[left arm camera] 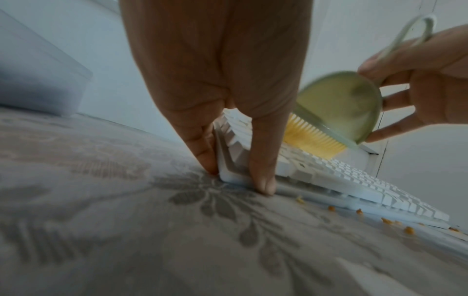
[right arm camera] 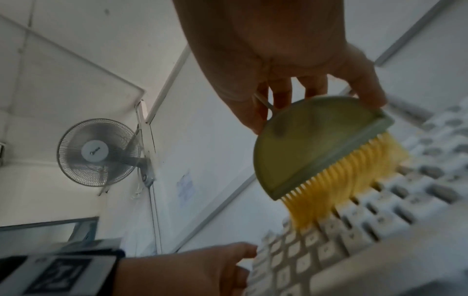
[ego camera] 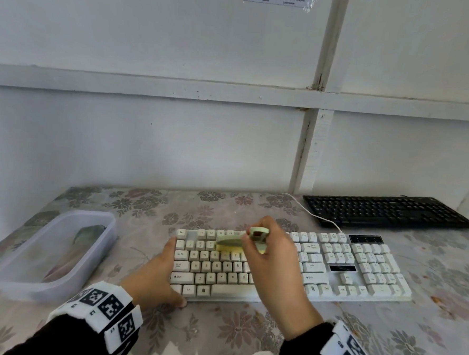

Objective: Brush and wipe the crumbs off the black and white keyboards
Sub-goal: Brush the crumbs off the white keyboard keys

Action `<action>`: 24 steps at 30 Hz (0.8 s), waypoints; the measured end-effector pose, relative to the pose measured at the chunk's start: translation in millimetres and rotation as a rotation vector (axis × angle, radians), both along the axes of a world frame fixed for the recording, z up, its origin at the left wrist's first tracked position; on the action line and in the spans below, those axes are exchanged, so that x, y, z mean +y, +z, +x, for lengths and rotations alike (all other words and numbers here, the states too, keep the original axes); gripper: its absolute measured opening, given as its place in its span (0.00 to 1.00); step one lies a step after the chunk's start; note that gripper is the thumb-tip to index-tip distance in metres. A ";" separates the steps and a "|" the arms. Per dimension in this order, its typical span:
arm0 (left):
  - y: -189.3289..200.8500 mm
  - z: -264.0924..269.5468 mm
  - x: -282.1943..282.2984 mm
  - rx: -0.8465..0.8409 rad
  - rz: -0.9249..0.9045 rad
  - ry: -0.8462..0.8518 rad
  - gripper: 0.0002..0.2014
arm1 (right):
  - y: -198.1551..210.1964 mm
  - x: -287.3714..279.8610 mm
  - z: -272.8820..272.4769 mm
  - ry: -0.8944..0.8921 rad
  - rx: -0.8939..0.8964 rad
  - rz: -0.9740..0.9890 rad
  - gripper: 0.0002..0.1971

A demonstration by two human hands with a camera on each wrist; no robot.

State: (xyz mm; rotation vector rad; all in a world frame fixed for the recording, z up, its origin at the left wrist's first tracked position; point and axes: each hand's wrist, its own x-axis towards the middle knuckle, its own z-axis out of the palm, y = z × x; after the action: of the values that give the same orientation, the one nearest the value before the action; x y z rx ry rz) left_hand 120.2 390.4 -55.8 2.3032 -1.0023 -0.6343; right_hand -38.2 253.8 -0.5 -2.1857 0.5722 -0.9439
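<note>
Head view: the white keyboard (ego camera: 291, 266) lies on the floral tablecloth (ego camera: 218, 335), its legends Esc, Caps Lock, Shift and Back Space readable. The black keyboard (ego camera: 387, 211) sits behind it to the right, and a clear plastic tub (ego camera: 53, 251) lies to the left. The left hand (ego camera: 156, 274) clamps the white keyboard's left end. The right hand (ego camera: 272, 264) grips a green brush (ego camera: 230, 243).

Left wrist view: only here orange crumbs (left arm camera: 387, 220) show along the keyboard's front edge.

Right wrist view: yellow bristles (right arm camera: 336, 180) touch the keys; a wall fan (right arm camera: 98, 152) appears, its badge unreadable.
</note>
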 end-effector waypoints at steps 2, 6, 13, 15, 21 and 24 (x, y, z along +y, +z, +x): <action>-0.5 0.4 -0.2 0.000 -0.003 -0.004 0.62 | 4.8 -4.3 -5.8 0.009 -0.083 0.010 0.07; -0.4 1.1 -0.3 -0.009 -0.005 -0.017 0.63 | 6.8 -0.1 -10.7 0.120 -0.145 0.159 0.11; -1.2 1.5 0.2 -0.018 -0.031 -0.034 0.61 | -8.2 -22.8 -19.7 -0.057 -0.119 0.114 0.09; -1.9 1.7 0.5 -0.012 -0.034 -0.033 0.61 | -5.0 -22.1 -21.1 -0.092 -0.122 0.045 0.10; -1.2 1.7 0.2 -0.018 -0.021 -0.037 0.62 | -8.7 -20.0 -23.0 0.039 -0.150 0.231 0.10; -1.3 2.1 0.2 -0.017 -0.014 -0.035 0.62 | -5.8 -27.4 -26.4 -0.077 -0.120 0.112 0.11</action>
State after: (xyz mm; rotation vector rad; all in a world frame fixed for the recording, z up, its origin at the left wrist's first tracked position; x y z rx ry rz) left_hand 122.3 390.6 -57.0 2.2869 -1.0545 -0.6203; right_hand -64.6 226.4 -6.3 -2.0051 0.6398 -1.0500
